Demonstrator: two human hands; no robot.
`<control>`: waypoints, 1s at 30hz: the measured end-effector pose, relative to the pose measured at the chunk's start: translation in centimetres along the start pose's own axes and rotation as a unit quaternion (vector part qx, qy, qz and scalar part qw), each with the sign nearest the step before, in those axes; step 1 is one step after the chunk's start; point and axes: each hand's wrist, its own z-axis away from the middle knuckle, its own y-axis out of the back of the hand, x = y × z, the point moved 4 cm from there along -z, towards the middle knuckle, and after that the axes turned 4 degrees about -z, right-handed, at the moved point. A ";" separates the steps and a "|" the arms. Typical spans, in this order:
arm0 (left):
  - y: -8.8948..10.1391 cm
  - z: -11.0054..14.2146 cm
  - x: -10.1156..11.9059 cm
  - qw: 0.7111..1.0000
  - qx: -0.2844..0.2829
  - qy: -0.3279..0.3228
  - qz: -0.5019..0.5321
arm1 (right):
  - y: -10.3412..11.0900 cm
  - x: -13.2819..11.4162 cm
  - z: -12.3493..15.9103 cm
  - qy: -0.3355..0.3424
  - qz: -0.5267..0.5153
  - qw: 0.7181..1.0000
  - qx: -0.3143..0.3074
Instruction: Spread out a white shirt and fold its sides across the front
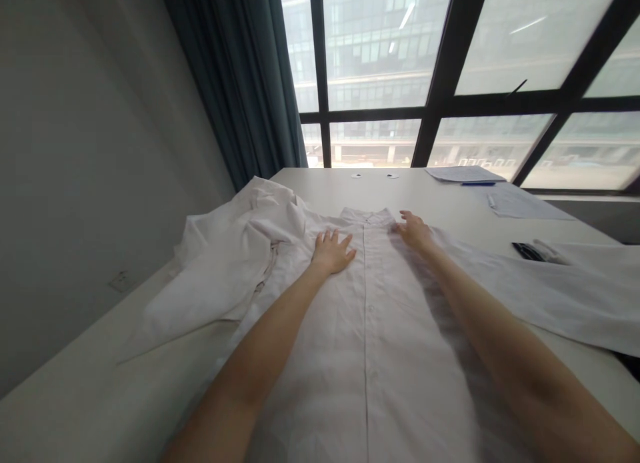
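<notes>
A white button-up shirt (pixel 373 329) lies front up on a white table (pixel 75 396), its collar at the far end and its button line running down the middle. My left hand (pixel 333 251) rests flat on the shirt's chest left of the buttons, fingers spread. My right hand (pixel 414 231) touches the shoulder area just right of the collar, fingers loosely spread. The left sleeve (pixel 225 269) is bunched in a crumpled heap. The right sleeve (pixel 565 296) stretches out to the right.
Papers (pixel 463 173) and a blue pen (pixel 477 183) lie at the table's far right, with another sheet (pixel 525 203) nearer. A dark object (pixel 527 251) lies by the right sleeve. A grey wall is left, a dark curtain (pixel 240 69) and large windows behind.
</notes>
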 end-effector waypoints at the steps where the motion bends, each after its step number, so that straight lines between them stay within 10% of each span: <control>1: 0.2 -0.1 0.2 1.000 0.004 0.002 -0.002 | -0.6 -0.4 -0.4 -0.013 -0.011 1.000 0.000; 17: 1.5 -6.2 -1.3 0.991 0.121 0.047 0.045 | -2.3 -1.1 0.3 -0.043 -0.090 0.994 0.038; 30: -0.6 -8.2 -4.0 0.983 0.042 0.028 0.175 | -1.5 -1.8 0.9 0.022 -0.157 0.982 0.098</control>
